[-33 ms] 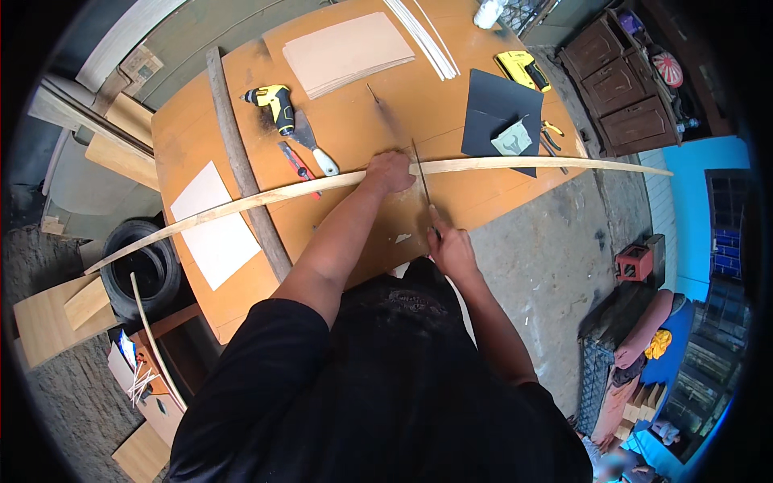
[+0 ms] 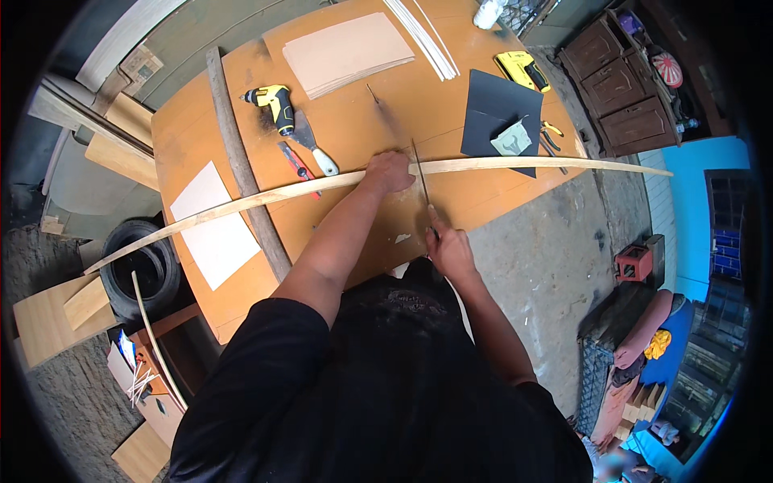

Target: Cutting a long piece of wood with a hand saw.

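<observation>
A long, pale wooden strip (image 2: 306, 187) crosses the orange-brown table from left to right, its ends reaching past the table edges. My left hand (image 2: 390, 171) is closed around the strip near its middle, pressing it down. Just to the right of those fingers, the thin dark blade of a handsaw (image 2: 422, 179) lies across the strip. My right hand (image 2: 451, 251) grips the saw's handle on the near side, with the index finger stretched along the blade; most of the handle is hidden in the palm.
On the table (image 2: 346, 233) lie a yellow-black drill (image 2: 279, 106), a putty knife (image 2: 324, 161), a red utility knife (image 2: 296, 161), brown sheets (image 2: 346, 52), a black sheet (image 2: 491, 105) and pliers (image 2: 551, 129). A rough wooden pole (image 2: 233, 145) runs under the strip. Tires (image 2: 141, 270) stand left.
My right hand and the saw have shifted very slightly to the left and away from me. My left hand and the wooden strip have stayed in place.
</observation>
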A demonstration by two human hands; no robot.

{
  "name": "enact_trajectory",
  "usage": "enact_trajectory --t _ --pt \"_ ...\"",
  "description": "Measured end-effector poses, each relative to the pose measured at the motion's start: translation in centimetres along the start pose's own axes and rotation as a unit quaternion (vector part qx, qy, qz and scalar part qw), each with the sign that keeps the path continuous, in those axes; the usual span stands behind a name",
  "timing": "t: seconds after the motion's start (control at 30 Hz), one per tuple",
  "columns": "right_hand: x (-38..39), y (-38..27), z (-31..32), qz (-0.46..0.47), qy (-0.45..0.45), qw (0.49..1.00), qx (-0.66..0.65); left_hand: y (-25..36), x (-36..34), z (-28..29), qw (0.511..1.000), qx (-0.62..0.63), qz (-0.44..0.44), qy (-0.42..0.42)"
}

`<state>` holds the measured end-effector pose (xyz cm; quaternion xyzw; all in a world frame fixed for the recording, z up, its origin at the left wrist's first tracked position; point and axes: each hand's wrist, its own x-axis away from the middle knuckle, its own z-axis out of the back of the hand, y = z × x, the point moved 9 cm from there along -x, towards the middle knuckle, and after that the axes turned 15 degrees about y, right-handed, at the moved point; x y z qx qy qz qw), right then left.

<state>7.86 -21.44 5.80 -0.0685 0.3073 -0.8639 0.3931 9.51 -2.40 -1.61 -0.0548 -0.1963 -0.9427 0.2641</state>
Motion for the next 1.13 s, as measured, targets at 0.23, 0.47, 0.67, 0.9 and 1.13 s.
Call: enact_trajectory --t 0.23,0.47,0.67,0.9,1.13 --pt "3.5 -1.4 3.5 -0.078 -0.085 0.993 -0.013 -0.9 -0.1 -0.5 1.000 0.004 0.009 0.012" --pt "-0.4 -0.1 0.0 0.021 0.008 1.000 0.013 -0.1 0.1 -0.1 1.000 0.002 -0.011 0.012" --pt "3.6 -0.8 3.4 -0.043 -0.065 0.997 -0.014 -0.5 0.3 -0.1 1.000 -0.006 -0.001 0.003" --pt "0.2 -0.2 0.4 -0.007 -0.017 1.000 0.001 -0.1 0.2 -0.2 1.000 -0.004 -0.013 0.010" --pt "5.0 -0.1 2.2 -0.031 -0.075 0.997 -0.012 -0.3 0.4 0.0 1.000 -0.014 -0.008 -0.003"
